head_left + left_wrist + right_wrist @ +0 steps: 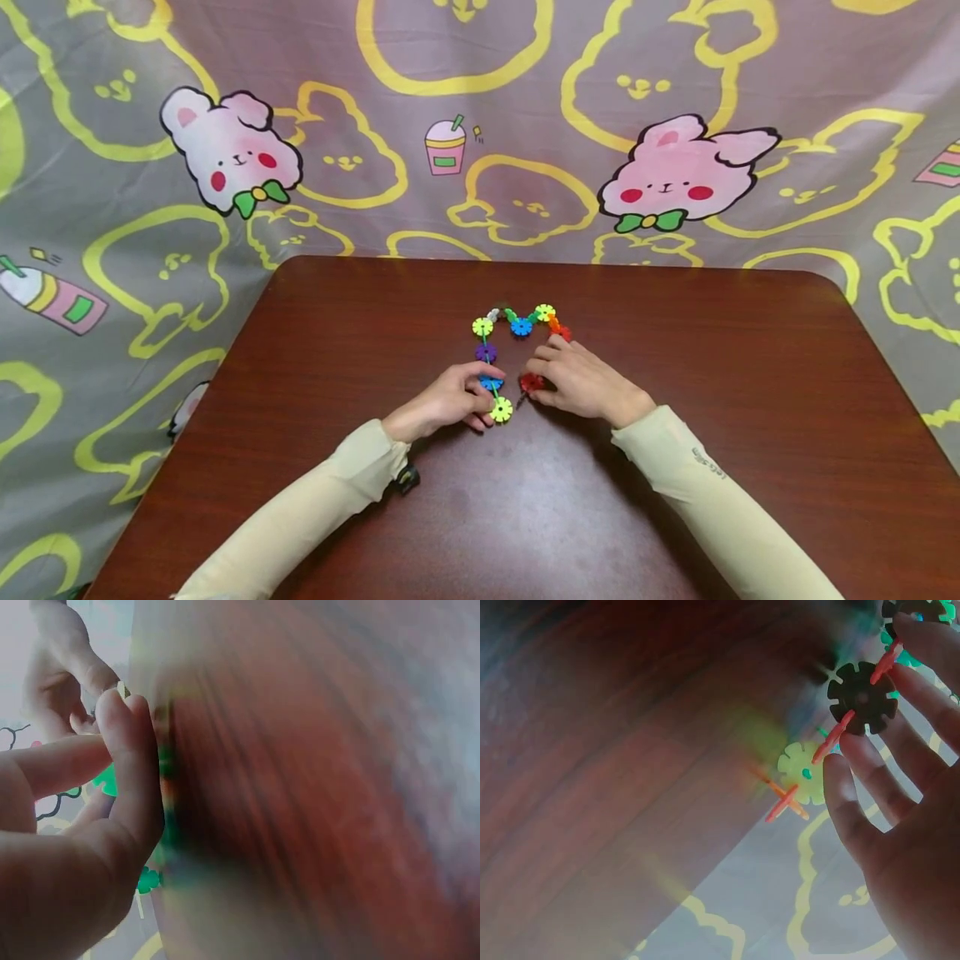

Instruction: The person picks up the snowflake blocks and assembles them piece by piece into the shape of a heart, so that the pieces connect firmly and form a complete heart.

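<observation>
A chain of slotted interlocking plastic discs arches over the brown table. My left hand (450,402) is at its left end, thumb and fingers pinching the yellow-green disc (502,409) there; a blue disc (491,383) and a purple disc (486,353) follow above. My right hand (583,379) is at the other end, pinching a red disc (887,661) between thumb and forefinger, its other fingers loosely extended along the chain. A dark disc (862,697) adjoins that red disc. In the head view this hand hides part of the chain's right side.
The far part of the chain has a yellow-green disc (482,327), a blue disc (521,327) and another yellow-green disc (545,313). The brown table (337,333) ends at a patterned cloth (525,125) hung behind it and at the sides.
</observation>
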### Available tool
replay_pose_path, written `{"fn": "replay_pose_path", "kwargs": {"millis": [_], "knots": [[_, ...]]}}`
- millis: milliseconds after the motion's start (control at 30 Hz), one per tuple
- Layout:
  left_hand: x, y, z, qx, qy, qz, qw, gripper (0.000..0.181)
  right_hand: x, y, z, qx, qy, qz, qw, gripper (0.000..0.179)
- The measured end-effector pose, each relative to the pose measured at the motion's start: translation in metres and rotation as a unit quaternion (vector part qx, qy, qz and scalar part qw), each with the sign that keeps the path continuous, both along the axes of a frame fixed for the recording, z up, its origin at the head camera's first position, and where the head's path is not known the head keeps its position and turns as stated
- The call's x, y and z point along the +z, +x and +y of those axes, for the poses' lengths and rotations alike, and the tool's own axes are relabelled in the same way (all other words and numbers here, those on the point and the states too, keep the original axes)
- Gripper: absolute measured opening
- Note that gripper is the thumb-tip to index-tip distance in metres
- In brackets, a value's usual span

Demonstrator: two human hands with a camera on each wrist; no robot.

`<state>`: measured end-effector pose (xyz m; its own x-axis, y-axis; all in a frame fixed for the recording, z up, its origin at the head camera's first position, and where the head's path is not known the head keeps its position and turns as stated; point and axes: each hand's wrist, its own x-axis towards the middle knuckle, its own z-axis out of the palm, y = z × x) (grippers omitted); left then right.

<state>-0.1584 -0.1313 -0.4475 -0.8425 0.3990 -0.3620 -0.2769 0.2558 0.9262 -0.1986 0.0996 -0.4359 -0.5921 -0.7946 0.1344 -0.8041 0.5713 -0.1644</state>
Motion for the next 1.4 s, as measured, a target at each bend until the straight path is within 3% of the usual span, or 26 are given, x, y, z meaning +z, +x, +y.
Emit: {"fn": "replay_pose_path", "kwargs": {"millis": [433, 700, 1133, 1400], "knots": [[0.0024, -0.0019, 0.0030, 0.036, 0.029, -0.004, 0.9989, 0.049, -0.0007, 0.0000, -0.0052, -0.006, -0.012, 0.017, 0.9998, 0.025], [-0.0003, -0.0022, 0.0023, 0.062, 0.034, -0.001, 0.9975, 0.040, -0.0027, 0.0007, -0.0068, -0.016, -0.020, 0.025, 0.9993, 0.022], [-0.0017, -0.0041, 0.0019, 0.074, 0.039, 0.011, 0.9965, 0.038, -0.0035, 0.0019, -0.0088, -0.023, -0.012, 0.037, 0.9990, 0.024], [0.0013, -0.0031, 0.0026, 0.069, 0.015, 0.008, 0.9975, 0.050, -0.0037, 0.0021, -0.0102, -0.024, -0.016, 0.044, 0.9986, 0.025]]}}
